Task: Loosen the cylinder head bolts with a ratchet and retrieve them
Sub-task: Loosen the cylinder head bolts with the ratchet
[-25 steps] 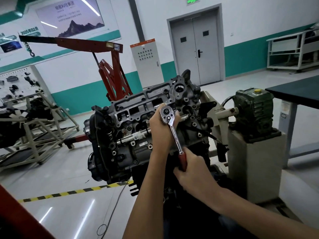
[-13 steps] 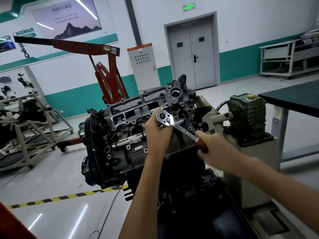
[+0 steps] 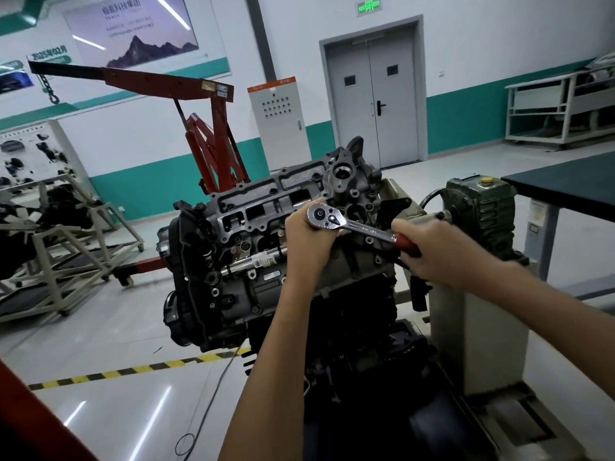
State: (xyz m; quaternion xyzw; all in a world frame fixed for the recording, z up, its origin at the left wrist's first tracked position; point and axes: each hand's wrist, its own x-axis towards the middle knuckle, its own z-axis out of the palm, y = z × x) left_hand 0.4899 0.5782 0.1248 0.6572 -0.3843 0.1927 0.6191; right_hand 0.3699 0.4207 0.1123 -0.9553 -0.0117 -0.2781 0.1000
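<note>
Our left grip (image 3: 307, 242) curls round the ratchet (image 3: 361, 228) head against the cylinder head (image 3: 263, 207); our right grip (image 3: 431, 252) clamps its red handle. A red hoist (image 3: 213, 154) stands behind, upper left.

Bright overhead lighting, glare streaks on glossy floor (image 3: 109, 341), edges bowed

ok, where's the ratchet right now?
Head view, centre: the ratchet lies across the upper right of the cylinder head, its head at the left hand, red grip in the right hand.
</note>
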